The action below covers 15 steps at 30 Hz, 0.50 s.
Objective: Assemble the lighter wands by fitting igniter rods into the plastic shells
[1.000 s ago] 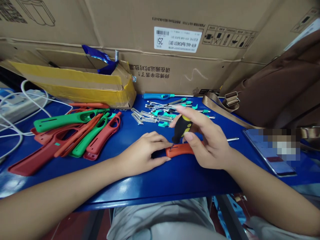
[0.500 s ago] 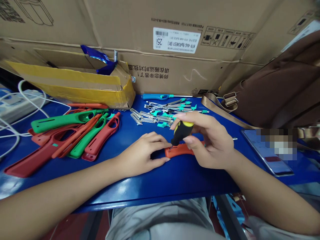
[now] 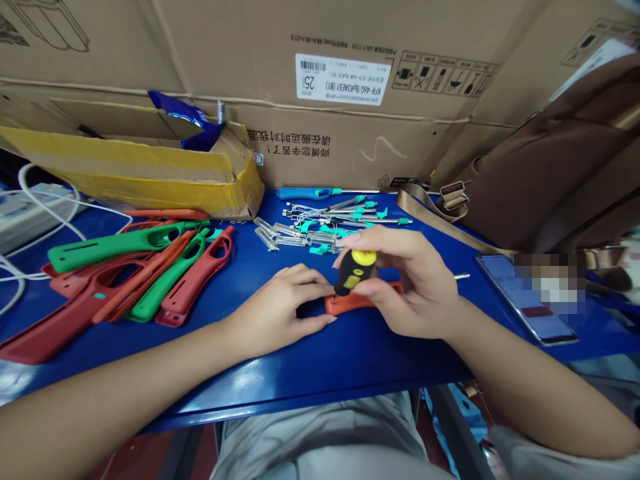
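Observation:
An orange plastic handle (image 3: 353,301) lies on the blue table (image 3: 320,353) in front of me. My right hand (image 3: 410,283) is closed round a short black and yellow screwdriver (image 3: 351,271), whose tip points down at the handle's left end. My left hand (image 3: 285,310) rests on the table at that same end, its fingers curled and pinching the orange handle there. A thin metal rod (image 3: 461,276) sticks out to the right behind my right hand.
Several green and red-orange handle shells (image 3: 125,273) lie piled at the left. Small metal and teal parts (image 3: 325,223) lie at the back. A phone (image 3: 525,297) and brown bag (image 3: 550,173) sit right. Cardboard boxes (image 3: 350,80) wall the back; white cables (image 3: 30,220) run far left.
My right hand has turned the screwdriver, so its yellow cap now faces me more. The camera has shifted slightly, sliding everything left. The left hand stays put.

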Each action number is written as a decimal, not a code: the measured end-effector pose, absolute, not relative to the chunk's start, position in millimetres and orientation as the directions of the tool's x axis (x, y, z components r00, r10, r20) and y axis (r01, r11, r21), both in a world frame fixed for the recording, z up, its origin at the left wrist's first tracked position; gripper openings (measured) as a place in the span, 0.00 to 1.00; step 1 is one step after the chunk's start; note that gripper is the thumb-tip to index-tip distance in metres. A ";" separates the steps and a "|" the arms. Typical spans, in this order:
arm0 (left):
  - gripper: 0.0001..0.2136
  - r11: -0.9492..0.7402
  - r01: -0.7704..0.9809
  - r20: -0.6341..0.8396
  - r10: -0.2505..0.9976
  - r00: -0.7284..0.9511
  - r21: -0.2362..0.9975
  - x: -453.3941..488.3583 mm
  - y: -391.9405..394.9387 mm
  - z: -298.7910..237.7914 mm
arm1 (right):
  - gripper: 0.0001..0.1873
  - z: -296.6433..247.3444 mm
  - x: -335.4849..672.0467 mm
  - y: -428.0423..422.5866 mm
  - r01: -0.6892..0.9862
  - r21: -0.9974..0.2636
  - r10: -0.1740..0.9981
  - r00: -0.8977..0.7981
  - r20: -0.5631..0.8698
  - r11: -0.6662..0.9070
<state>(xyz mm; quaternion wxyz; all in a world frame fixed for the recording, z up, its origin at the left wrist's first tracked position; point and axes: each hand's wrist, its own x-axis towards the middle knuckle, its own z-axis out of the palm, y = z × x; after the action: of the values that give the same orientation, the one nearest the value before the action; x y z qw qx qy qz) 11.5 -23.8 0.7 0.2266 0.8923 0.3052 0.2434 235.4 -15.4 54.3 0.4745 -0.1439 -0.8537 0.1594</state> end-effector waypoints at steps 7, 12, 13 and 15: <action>0.13 -0.708 0.444 0.292 0.660 0.692 0.550 11.3 -24.1 -0.5 | 0.22 55.9 240.4 -10.6 0.142 -0.279 0.308 -0.588 0.748 0.950; 0.13 -0.704 0.448 0.302 0.669 0.679 0.551 12.4 -24.6 0.6 | 0.24 54.6 235.4 -12.0 0.117 -0.407 0.406 -0.517 0.754 0.906; 0.12 -0.699 0.448 0.299 0.672 0.677 0.557 12.8 -24.9 1.1 | 0.23 54.9 234.3 -11.8 0.125 -0.370 0.379 -0.508 0.773 0.921; 0.10 -0.690 0.445 0.295 0.678 0.674 0.571 13.4 -25.4 1.9 | 0.22 55.7 232.9 -11.6 0.168 -0.275 0.323 -0.505 0.800 0.946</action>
<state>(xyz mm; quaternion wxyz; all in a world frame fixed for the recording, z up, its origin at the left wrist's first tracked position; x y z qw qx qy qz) 13.4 -25.4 1.9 0.2330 0.8846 0.3172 0.2501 232.9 -11.6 55.7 0.4765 -0.1421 -0.8638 0.0810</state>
